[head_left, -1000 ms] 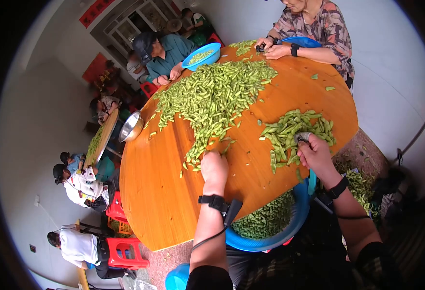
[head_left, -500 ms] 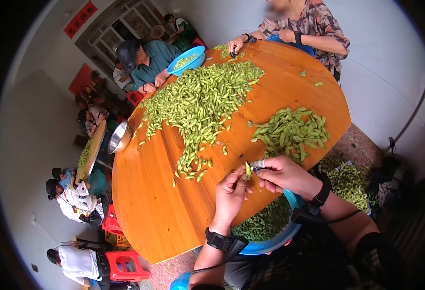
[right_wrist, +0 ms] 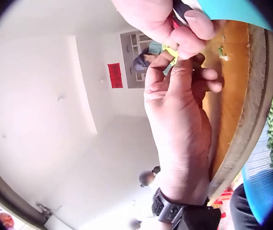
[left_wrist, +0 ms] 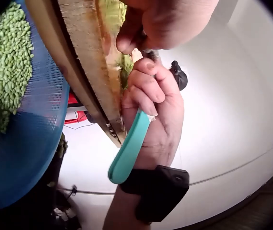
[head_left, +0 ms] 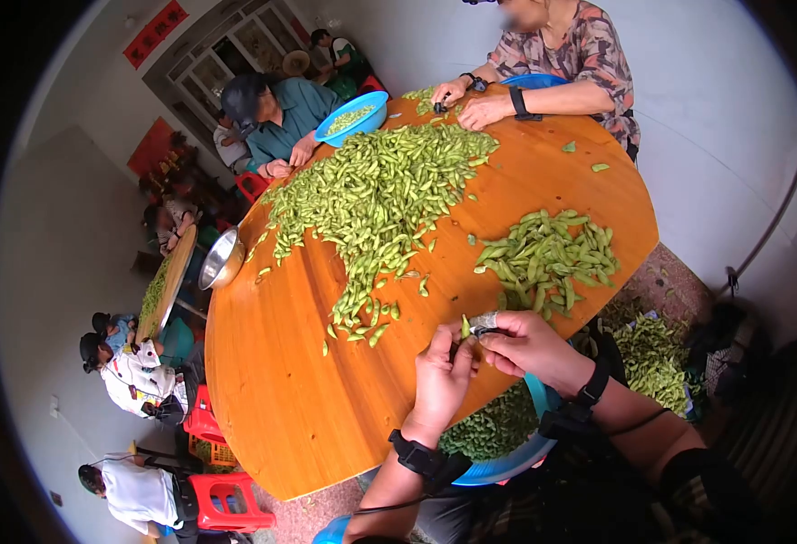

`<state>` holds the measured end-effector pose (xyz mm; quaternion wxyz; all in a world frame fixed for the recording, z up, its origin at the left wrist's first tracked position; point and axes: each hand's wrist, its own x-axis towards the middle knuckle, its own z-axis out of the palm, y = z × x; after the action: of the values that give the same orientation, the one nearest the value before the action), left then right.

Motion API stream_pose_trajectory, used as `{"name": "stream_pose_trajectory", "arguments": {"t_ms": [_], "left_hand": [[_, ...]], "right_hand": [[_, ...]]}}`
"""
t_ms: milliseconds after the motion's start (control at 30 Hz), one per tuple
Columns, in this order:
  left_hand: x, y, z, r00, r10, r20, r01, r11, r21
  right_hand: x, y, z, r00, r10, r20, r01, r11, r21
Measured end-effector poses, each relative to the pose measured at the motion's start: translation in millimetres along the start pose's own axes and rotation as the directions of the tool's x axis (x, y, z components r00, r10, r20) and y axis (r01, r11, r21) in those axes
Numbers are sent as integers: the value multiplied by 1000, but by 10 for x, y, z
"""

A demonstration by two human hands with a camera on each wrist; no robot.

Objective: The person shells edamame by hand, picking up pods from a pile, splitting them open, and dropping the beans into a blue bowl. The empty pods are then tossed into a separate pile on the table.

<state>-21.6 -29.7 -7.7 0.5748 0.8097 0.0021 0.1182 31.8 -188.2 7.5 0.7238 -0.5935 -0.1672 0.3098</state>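
Observation:
In the head view my left hand (head_left: 442, 385) pinches a green pod (head_left: 465, 328) upright between thumb and fingers. My right hand (head_left: 543, 352) meets it there, with a silvery wrap (head_left: 484, 322) at its fingertips. The left wrist view shows my right hand (left_wrist: 155, 93) curled round a teal-handled tool (left_wrist: 129, 148); my left hand (left_wrist: 179, 19) is above it. In the right wrist view the pod (right_wrist: 171, 50) is partly hidden between my left hand (right_wrist: 177, 105) and right hand (right_wrist: 148, 14). A pod pile (head_left: 552, 258) lies beyond my right hand.
A larger pod heap (head_left: 380, 190) covers the middle of the wooden table (head_left: 280, 399). A blue basket (head_left: 507, 467) of shelled beans sits below the near edge. A metal bowl (head_left: 223, 258) and a blue basin (head_left: 353, 118) stand around the rim. Two people work across the table.
My left hand has left the large heap's near end and now pinches a pod. My right hand has come from the right pile to meet it. Across the table, the person's hands have shifted.

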Motion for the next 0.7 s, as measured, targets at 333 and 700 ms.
{"name": "stream_pose_trajectory", "arguments": {"t_ms": [333, 700], "left_hand": [[71, -80, -52, 997, -69, 31, 75, 963, -258], [44, -26, -61, 1000, -14, 1, 14, 973, -231]], "right_hand": [[-23, -219, 1, 998, 21, 58, -16, 996, -89], [72, -2, 123, 998, -41, -41, 39, 998, -42]]}}
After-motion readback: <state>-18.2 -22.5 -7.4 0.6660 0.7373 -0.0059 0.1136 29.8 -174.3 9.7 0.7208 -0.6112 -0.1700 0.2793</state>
